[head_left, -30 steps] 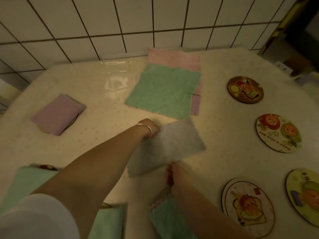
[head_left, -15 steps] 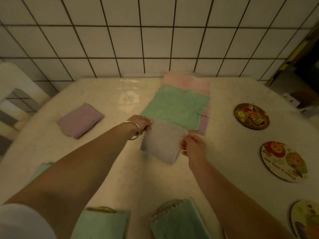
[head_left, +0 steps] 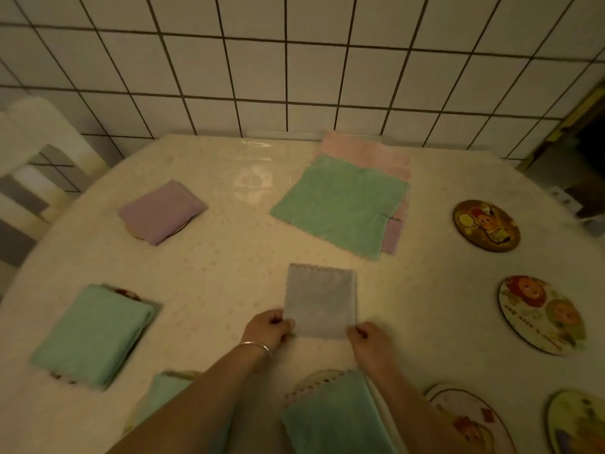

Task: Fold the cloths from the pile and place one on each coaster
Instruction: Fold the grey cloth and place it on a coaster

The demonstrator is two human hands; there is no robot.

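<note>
- The table (head_left: 229, 273) carries everything, and I place things by the pile (head_left: 343, 204) of unfolded cloths at its far middle, against the tiled wall.
- That pile has a green cloth on top, a pink one showing behind it and a purple edge at its near right corner, so at least 3 cloths are left to fold, I judge.
- Done so far, by my count: 4 folded cloths sit on coasters. The purple cloth (head_left: 162, 211) lies left of the pile, the big green cloth (head_left: 91, 332) lies nearer and further left, and 2 more green ones, the one by my left arm (head_left: 163, 391) and the pink-edged one (head_left: 337, 417), lie at the near edge.
- Bare coasters wait to the right of the pile: the dark coaster (head_left: 486, 226), the 2-face coaster (head_left: 541, 314), and 2 more at the near right corner, the pale coaster (head_left: 465, 417) and the yellow-green coaster (head_left: 579, 421). So I'm about halfway.
- The grey cloth (head_left: 320, 303) lies flat on the table just nearer than the pile, folded to a narrow rectangle, with a scalloped pinkish far edge.
- My left hand (head_left: 266, 329) pinches its near left corner; my right hand (head_left: 370, 342) pinches its near right corner.
- It looks thin and limp; I judge it needs 1 more fold before it goes on a coaster.
</note>
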